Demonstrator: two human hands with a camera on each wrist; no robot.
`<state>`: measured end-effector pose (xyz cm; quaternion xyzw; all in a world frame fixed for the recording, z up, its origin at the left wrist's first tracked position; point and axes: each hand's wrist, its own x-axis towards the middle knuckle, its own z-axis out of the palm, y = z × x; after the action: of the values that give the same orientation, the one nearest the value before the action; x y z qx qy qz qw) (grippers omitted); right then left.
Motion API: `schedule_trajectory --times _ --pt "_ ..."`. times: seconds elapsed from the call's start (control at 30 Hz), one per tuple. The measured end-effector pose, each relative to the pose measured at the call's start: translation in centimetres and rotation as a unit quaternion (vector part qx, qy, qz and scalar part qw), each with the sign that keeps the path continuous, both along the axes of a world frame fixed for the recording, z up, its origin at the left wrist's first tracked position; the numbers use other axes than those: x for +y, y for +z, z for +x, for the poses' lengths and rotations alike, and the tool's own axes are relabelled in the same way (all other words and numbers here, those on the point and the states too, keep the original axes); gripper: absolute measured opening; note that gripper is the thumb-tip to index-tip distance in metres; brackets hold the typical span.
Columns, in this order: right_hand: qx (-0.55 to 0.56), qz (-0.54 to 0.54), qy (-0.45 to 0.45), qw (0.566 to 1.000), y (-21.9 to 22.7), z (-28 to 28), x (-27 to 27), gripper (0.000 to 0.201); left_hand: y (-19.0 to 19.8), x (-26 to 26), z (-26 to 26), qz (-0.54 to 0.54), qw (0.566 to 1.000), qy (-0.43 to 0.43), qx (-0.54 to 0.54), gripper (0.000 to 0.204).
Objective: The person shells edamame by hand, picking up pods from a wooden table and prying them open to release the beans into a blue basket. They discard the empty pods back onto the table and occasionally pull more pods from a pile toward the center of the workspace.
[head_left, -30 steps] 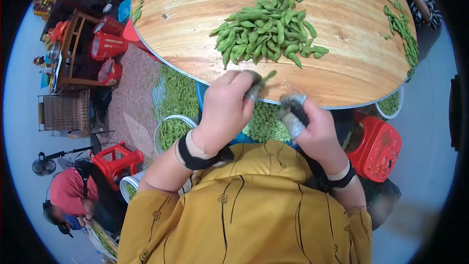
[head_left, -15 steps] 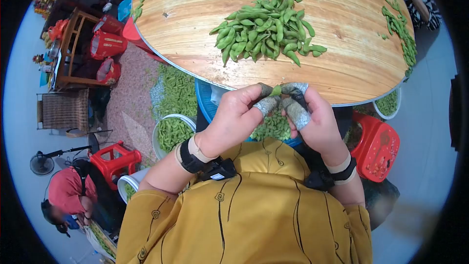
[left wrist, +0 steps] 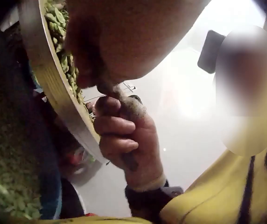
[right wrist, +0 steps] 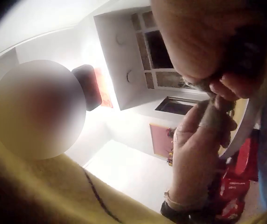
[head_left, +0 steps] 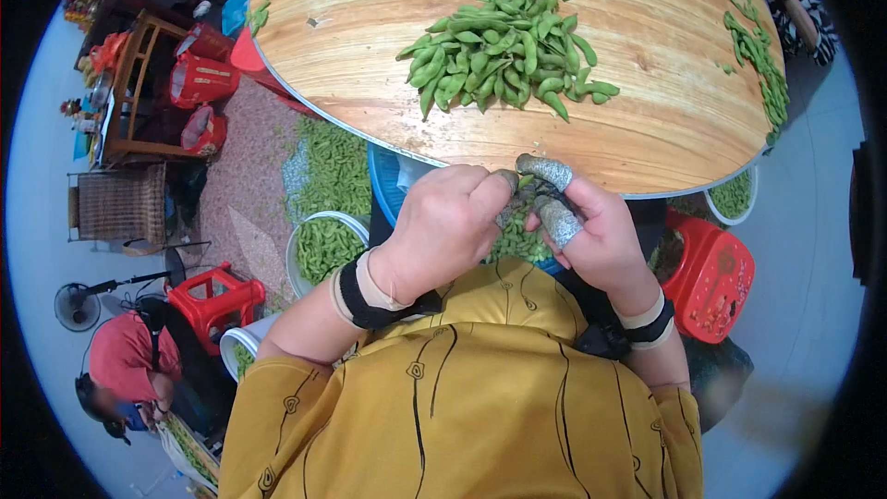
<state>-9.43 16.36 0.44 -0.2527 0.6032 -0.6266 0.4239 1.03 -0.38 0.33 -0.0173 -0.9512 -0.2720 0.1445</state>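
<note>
Above the blue basin (head_left: 384, 187) at the table's near edge, both hands meet fingertip to fingertip. A small piece of green soybean pod (head_left: 526, 182) shows between them, mostly hidden by the fingers. My left hand (head_left: 445, 219) pinches it from the left, thumb and forefinger in dark, worn wrapping. From the other side my right hand (head_left: 596, 231) grips it, with silvery tape around thumb and forefinger. Shelled green beans (head_left: 519, 242) lie in the basin under the hands. A heap of soybean pods (head_left: 499, 55) rests on the wooden table (head_left: 370, 65) just beyond.
A white bucket of pods (head_left: 325, 249) stands left of the basin, near pods spread on the floor (head_left: 337, 176). At right are a red stool (head_left: 716, 282) and a white bucket (head_left: 735, 199). Another person (head_left: 134, 360) sits at lower left beside a red stool (head_left: 217, 300).
A second ago the hands were apart, the left with a pod at the table edge. They came together over the basin; since then the left hand has turned and its fingers curl in more.
</note>
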Motion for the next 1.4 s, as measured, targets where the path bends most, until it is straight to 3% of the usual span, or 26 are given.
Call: schedule_trajectory --times 0.07,0.1,0.13,0.17,0.23,0.27,0.33,0.37,0.4,0.43,0.47,0.5,0.63,0.83,0.87,0.9,0.93,1.03,1.07,1.13,1.17,1.23,1.27,1.33,1.37,1.4 --pt "-0.003 -0.006 0.003 1.0 0.2 -0.2 0.2 0.036 0.3 -0.1 0.1 -0.023 0.999 -0.015 0.03 0.012" --pt "-0.093 -0.008 0.019 0.995 0.5 -0.4 0.5 0.032 0.9 -0.1 0.1 0.252 0.962 -0.001 -0.101 0.011" --pt "-0.181 -0.01 0.036 0.983 0.8 -0.6 0.6 0.028 1.2 -0.2 0.2 0.503 0.835 0.013 -0.223 0.01" --pt "-0.182 -0.009 0.037 0.983 1.2 -0.6 0.6 0.028 1.1 -0.3 0.3 0.504 0.834 0.014 -0.222 0.01" --pt "-0.312 -0.075 0.075 0.944 1.8 -0.4 0.1 0.024 0.4 -0.9 0.5 0.809 0.529 -0.032 -0.255 0.009" --pt "-0.313 -0.075 0.074 0.944 1.7 -0.3 0.1 0.024 -0.1 -1.1 0.5 0.809 0.529 -0.032 -0.256 0.009" --pt "-0.246 -0.037 0.044 0.968 1.3 -0.3 -0.1 0.025 -0.9 -1.4 0.4 0.765 0.595 -0.049 -0.243 0.011" --pt "-0.247 -0.036 0.044 0.967 0.8 -0.3 -0.1 0.025 -0.1 -1.4 0.1 0.634 0.724 0.014 -0.273 0.013" --pt "-0.212 -0.004 0.043 0.976 0.3 -0.3 -0.1 0.026 -0.3 -1.4 0.2 0.634 0.723 0.015 -0.274 0.013" --pt "-0.177 0.029 0.043 0.983 0.0 -0.3 -0.1 0.026 -0.5 -1.4 0.3 0.399 0.9 -0.013 -0.176 0.013" --pt "-0.178 0.028 0.043 0.983 0.0 -0.2 -0.2 0.026 -0.7 -1.4 0.4 0.125 0.989 -0.041 -0.061 0.015" --pt "-0.14 0.052 0.047 0.988 0.1 -0.1 -0.3 0.027 -0.7 -1.3 0.4 0.023 0.999 -0.042 -0.017 0.017" --pt "-0.046 0.073 0.034 0.996 0.4 0.1 -0.5 0.03 -0.6 0.1 0.4 -0.077 0.996 0.03 0.023 0.014" --pt "-0.057 0.05 0.019 0.997 -0.1 0.3 -0.4 0.029 -1.5 0.0 0.4 0.132 0.991 0.01 0.012 0.013" --pt "-0.057 0.05 0.019 0.997 -0.5 0.2 -0.3 0.029 -0.8 0.1 0.5 0.343 0.932 0.041 -0.112 0.016" --pt "-0.089 0.037 0.019 0.995 -1.1 0.2 -0.1 0.028 -0.5 0.0 0.5 0.532 0.813 0.069 -0.229 0.019" --pt "-0.122 0.025 0.019 0.992 -1.4 0.1 0.1 0.028 -0.7 -0.1 0.6 0.532 0.812 0.068 -0.229 0.019" --pt "-0.174 -0.001 0.028 0.984 -1.0 0.1 0.5 0.028 -1.2 -1.2 0.7 0.782 0.567 -0.009 -0.258 0.024" --pt "-0.175 -0.001 0.028 0.984 -1.0 0.1 0.6 0.028 -1.0 -1.1 0.7 0.782 0.567 -0.009 -0.258 0.024" --pt "-0.197 -0.018 0.028 0.98 -1.3 0.2 0.7 0.027 -0.5 -0.7 0.7 0.689 0.664 0.034 -0.289 0.019" --pt "-0.197 -0.018 0.028 0.98 -1.4 0.3 0.8 0.027 -0.7 -0.5 0.8 0.689 0.663 0.034 -0.289 0.019" --pt "-0.083 0.026 -0.024 0.996 -1.5 0.5 0.8 0.025 -1.0 -0.3 1.0 0.552 0.795 0.029 -0.249 0.016" --pt "-0.083 0.026 -0.023 0.996 -1.9 0.6 0.5 0.025 -0.9 -0.2 1.1 0.552 0.795 0.029 -0.249 0.016" --pt "0.187 -0.046 -0.046 0.98 -2.7 0.5 -0.1 0.021 -0.5 0.1 1.1 0.404 0.887 -0.033 -0.223 0.017" --pt "0.187 -0.046 -0.046 0.98 -2.4 0.4 -0.1 0.021 -0.4 0.2 1.0 0.383 0.894 -0.041 -0.23 0.015" --pt "0.292 0.023 -0.032 0.956 -1.9 0.3 -0.1 0.02 -0.5 0.2 1.1 0.383 0.894 -0.041 -0.23 0.015"
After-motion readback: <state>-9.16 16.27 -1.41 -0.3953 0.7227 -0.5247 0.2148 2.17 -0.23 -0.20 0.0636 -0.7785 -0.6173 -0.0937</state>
